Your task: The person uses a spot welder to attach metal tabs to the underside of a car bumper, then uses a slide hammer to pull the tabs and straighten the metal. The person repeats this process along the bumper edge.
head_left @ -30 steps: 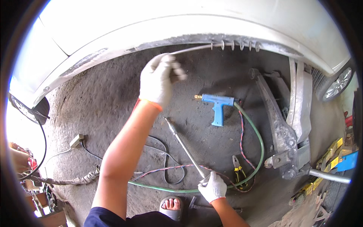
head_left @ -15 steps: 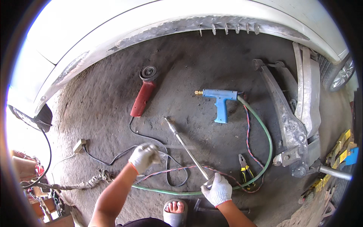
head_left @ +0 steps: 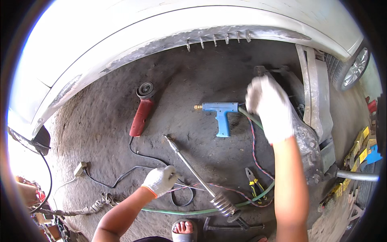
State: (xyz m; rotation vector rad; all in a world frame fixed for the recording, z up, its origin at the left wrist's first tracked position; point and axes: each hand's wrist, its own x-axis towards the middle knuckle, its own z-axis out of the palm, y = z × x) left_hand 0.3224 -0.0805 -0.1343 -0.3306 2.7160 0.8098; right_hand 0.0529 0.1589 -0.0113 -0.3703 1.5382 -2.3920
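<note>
My left hand, in a white glove, is closed around a thin metal rod that pokes out to its right. My right hand, also gloved, is raised out over the floor right of the blue pistol-grip tool. Its fingers look curled but are blurred, and whether they hold anything is hidden. A slide hammer lies on the floor between my hands, its hooked tip pointing away and its ribbed weight near my foot. Several metal rings stick out along the car's sanded sill.
A red angle grinder lies left of the blue tool, its cord trailing nearby. Yellow-black pliers sit by the green hose. A hammer lies near my foot. At right stands a heavy metal jack-like frame near the wheel.
My right hand has let go of the slide hammer and moved up, away from me. My left hand has lowered slightly with the rod. The whole view has shifted a little.
</note>
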